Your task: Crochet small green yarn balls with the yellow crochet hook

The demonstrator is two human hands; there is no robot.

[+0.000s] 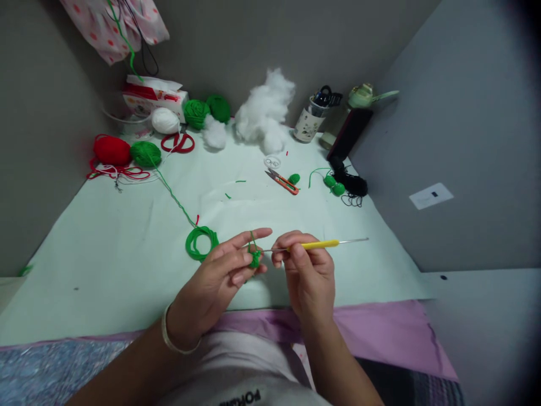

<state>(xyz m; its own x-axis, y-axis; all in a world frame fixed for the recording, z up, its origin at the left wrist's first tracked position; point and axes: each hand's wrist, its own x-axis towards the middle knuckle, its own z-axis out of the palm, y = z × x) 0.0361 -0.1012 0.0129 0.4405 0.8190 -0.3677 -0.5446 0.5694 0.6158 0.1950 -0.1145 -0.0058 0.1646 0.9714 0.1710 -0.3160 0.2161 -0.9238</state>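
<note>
Between the thumb and fingers of my left hand [220, 270] is a small green crochet piece [255, 259]. A strand of green yarn loops up over the stretched index finger. My right hand [310, 270] grips a crochet hook [315, 245] by its yellow handle, with a metal tip at each end. The hook's left tip reaches the crochet piece; whether it sits inside a stitch I cannot tell. Just left of my left hand lies a coil of green yarn [191, 243], with a strand running back to a green yarn ball [146, 153].
Orange thread snips [282, 181] lie mid-table beside a small green piece [294, 179]. At the back are red scissors [177, 142], a red yarn ball [112, 150], white stuffing [266, 113] and a cup of tools [309, 121]. Black yarn [355, 184] lies at the right.
</note>
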